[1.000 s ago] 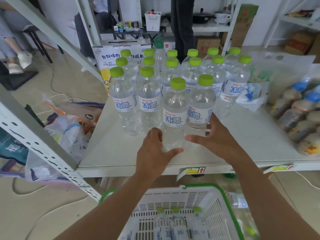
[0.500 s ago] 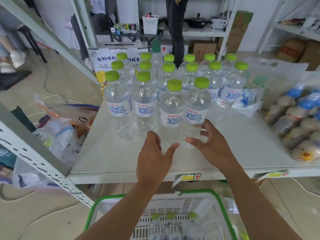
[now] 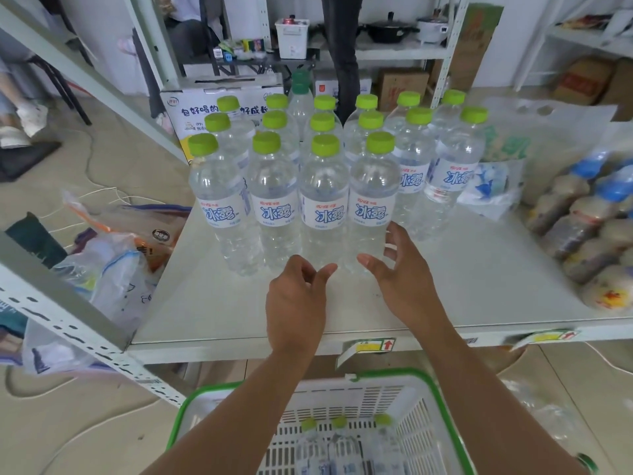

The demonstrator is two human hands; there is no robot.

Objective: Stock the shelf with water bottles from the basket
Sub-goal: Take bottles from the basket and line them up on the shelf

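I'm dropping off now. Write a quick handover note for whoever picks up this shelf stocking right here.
Left hand: open, empty, just before the front row of bottles.
Right hand: open, empty, fingers beside the rightmost front bottle; contact unclear.
Done: many bottles stand upright in rows on the shelf, four in front.
Left: at least three green-capped bottles in the basket below the shelf edge need moving up.

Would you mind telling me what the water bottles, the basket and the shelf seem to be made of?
Water bottles: clear glossy plastic, see-through with glints. Basket: white matte plastic, moulded slots, green rim. Shelf: probably painted metal; smooth pale surface, perforated posts.
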